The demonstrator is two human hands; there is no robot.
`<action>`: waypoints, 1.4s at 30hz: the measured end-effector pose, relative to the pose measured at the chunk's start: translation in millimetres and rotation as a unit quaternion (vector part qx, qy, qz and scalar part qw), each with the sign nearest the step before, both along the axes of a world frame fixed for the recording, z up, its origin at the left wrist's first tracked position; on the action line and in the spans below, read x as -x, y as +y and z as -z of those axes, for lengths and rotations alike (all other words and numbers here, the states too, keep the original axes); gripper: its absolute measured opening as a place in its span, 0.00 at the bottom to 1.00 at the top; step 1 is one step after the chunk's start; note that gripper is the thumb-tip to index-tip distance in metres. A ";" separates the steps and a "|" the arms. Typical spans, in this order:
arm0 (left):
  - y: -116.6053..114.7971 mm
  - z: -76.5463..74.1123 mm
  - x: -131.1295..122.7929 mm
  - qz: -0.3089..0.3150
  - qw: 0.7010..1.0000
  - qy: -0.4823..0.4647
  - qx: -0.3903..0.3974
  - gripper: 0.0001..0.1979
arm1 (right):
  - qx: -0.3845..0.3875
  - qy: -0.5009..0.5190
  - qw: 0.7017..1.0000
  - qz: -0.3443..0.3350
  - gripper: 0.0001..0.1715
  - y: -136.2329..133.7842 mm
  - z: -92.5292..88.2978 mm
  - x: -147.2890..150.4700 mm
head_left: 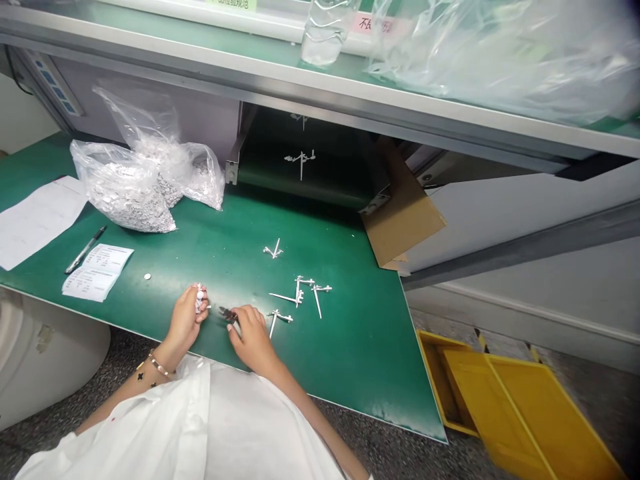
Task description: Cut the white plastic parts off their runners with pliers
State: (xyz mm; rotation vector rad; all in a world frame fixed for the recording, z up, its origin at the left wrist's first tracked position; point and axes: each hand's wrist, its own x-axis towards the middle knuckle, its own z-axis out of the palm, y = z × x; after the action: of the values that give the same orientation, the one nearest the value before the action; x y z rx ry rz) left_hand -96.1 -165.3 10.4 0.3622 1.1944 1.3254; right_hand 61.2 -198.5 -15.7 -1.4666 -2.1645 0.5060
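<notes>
My left hand [186, 317] is closed around several small white plastic parts [200, 297], which show at the fingertips. Just to the right, my right hand [253, 339] grips a pair of cutting pliers [229, 315], the dark jaws pointing toward the left hand and apart from the parts. The handles are mostly hidden by the palm. Right of the pliers, white branched plastic sprues [299, 291] lie loose on the green table. One more sprue [273, 249] lies farther back. A small round white piece [147, 276] rests left of my left hand.
Clear bags of white parts [127, 193] stand at the back left, near a pen [85, 250] and printed slips [97, 272]. A dark conveyor belt [320, 160] carries sprues behind. A metal-edged shelf [350, 90] crosses above. Yellow bins [525, 407] stand right of the table.
</notes>
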 end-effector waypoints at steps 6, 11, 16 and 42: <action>-5.2 1.6 -4.5 0.064 0.996 -0.053 0.042 0.16 | -0.055 -0.088 0.995 0.006 0.21 10.5 26.1 -1.1; -17.2 9.1 -17.2 0.090 0.993 -0.059 0.053 0.18 | -0.021 0.098 0.995 0.025 0.18 16.9 13.5 2.1; -25.5 11.7 -26.8 0.110 0.993 -0.016 0.047 0.21 | 0.092 0.283 0.955 -0.013 0.14 18.1 -6.0 12.9; -22.8 11.3 -17.2 -0.018 0.932 -0.352 0.078 0.03 | 0.286 0.507 0.811 0.058 0.07 22.2 -4.9 24.2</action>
State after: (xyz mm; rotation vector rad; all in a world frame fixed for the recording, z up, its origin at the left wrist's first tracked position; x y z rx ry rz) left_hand -79.0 -188.1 -0.9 -0.2472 0.6859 1.2255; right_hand 36.9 -176.3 -10.9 -1.1212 -1.0788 1.5653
